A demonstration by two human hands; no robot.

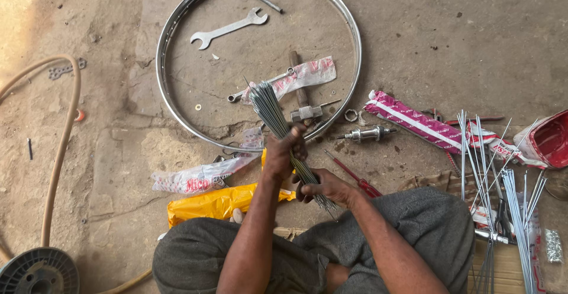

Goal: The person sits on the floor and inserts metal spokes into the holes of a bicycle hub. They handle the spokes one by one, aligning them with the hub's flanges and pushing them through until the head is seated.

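In both hands: spoke bundle (278, 122), tips up-left, diagonal.

A chrome wheel rim (352, 39) rings a wrench (228, 29) (open-ended), near a hub (368, 133) and a red-handled screwdriver (357, 178).

The spool (36, 272) at near left and the loose spokes (503, 211) at near right run off the bottom edge. The red tray (551, 137) is cut by the right edge. The left hand (285, 152) hides part of the spoke bundle (278, 119).
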